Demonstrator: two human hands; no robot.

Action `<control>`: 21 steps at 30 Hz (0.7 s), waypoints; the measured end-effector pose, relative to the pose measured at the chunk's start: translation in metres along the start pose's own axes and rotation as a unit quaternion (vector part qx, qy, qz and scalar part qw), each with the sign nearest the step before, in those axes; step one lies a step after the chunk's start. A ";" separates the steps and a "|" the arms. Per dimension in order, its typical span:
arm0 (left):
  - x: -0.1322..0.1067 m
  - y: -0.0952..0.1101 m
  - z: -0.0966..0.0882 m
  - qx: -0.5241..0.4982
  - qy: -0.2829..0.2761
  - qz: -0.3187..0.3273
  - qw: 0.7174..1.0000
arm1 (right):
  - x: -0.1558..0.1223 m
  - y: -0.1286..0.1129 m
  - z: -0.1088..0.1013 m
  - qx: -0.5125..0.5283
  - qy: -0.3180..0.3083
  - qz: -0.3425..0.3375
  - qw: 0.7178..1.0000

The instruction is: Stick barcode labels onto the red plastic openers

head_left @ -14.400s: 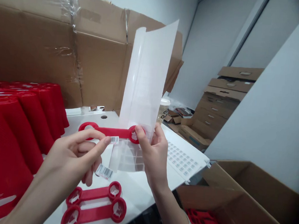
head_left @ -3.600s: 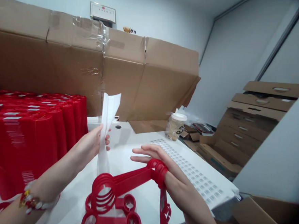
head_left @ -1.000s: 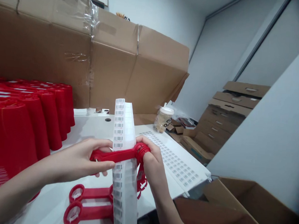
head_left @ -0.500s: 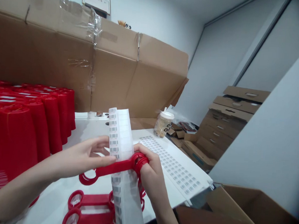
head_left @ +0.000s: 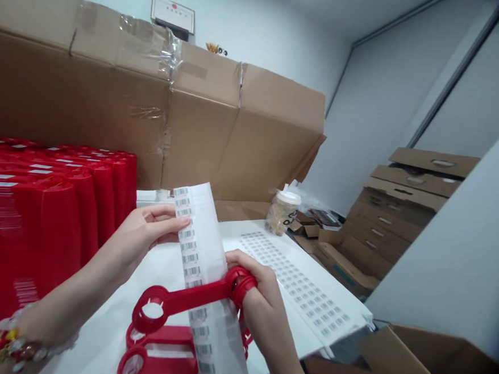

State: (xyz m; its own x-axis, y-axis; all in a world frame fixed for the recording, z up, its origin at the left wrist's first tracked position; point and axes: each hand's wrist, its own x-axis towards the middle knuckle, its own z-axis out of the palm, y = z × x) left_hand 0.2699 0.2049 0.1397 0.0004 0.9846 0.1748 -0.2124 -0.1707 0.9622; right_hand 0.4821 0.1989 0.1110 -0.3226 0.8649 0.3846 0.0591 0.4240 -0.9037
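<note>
Markings check: barcodes only, no legible words or digits.
Strip [head_left: 193, 251], pinched by the left hand [head_left: 143, 234]: one column of small barcode stickers down its left edge, the digits under them too fine to read. The column passes behind the red handle [head_left: 190, 297] gripped in the right hand [head_left: 262, 302] and shows again below it. Flat sheet [head_left: 306, 293]: rows of like stickers, unreadable. Cup [head_left: 282, 213]: dark print, partly turned away, not legible. Framed plaque [head_left: 172, 14]: red mark above lines of text, too small to read. Red stacks [head_left: 60, 208]: white labels on top, barcode print on the nearest side, blurred.
</note>
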 end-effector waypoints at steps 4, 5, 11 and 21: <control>0.002 0.001 0.000 0.006 0.003 0.000 1.000 | 0.002 0.000 -0.003 0.009 0.002 0.008 1.000; 0.003 0.001 0.000 0.008 0.001 -0.001 1.000 | 0.002 0.000 -0.003 0.009 0.001 0.012 1.000; 0.006 0.003 -0.005 0.016 -0.015 -0.021 1.000 | 0.002 0.002 -0.003 -0.004 0.000 0.034 0.999; 0.011 0.008 -0.020 0.005 0.016 0.025 1.000 | 0.001 0.002 0.001 -0.016 -0.024 0.030 0.999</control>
State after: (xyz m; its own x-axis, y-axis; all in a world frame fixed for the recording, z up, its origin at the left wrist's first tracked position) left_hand 0.2484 0.2149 0.1454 -0.0406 0.9753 0.2170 -0.2024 -0.2207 0.9541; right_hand 0.4808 0.2003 0.1093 -0.3623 0.8758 0.3189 0.1107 0.3801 -0.9183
